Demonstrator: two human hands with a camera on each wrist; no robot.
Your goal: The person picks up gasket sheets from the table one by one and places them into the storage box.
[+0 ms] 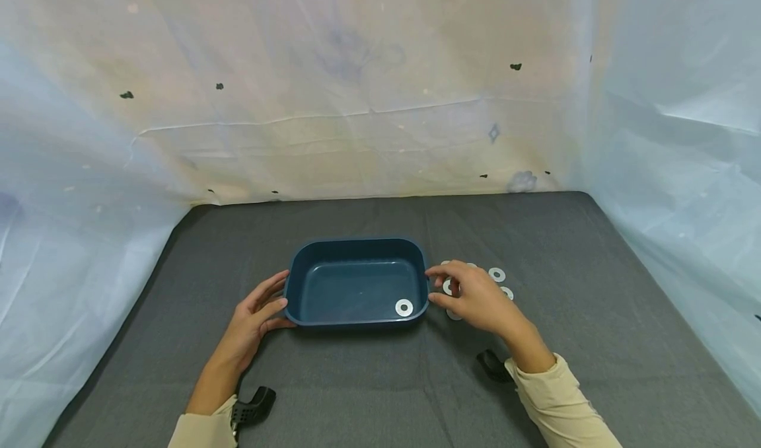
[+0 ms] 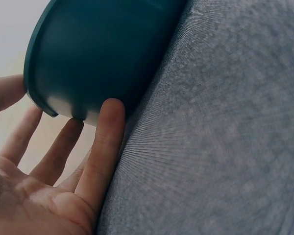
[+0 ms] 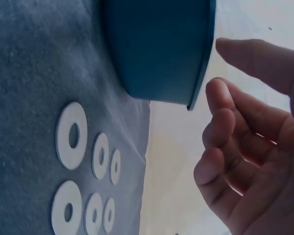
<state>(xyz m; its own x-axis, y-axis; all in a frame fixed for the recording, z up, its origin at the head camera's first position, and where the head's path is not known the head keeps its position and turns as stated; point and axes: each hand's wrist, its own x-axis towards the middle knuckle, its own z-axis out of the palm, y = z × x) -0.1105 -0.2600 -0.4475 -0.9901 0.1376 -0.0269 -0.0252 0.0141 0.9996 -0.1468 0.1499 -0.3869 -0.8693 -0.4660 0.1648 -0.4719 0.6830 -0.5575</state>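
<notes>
A dark blue rectangular plastic tray (image 1: 345, 289) with rounded corners stands on the grey cloth. Inside it, near the front right corner, lies one flat pale washer (image 1: 398, 308). My left hand (image 1: 250, 326) is at the tray's left end; in the left wrist view its spread fingers (image 2: 110, 127) touch the outer wall and rim. At the right end, my right hand (image 1: 478, 296) hovers by the rim with thumb and fingers apart and nothing between them. Several more washers (image 3: 63, 137) lie flat in two rows beside the tray, partly hidden under the right hand in the head view.
Grey cloth (image 1: 357, 388) covers the table. A pale sheet (image 1: 368, 150) hangs along the back edge, and bluish sheets hang at both sides. Black wrist mounts (image 1: 255, 405) stick out from both cuffs, low over the cloth.
</notes>
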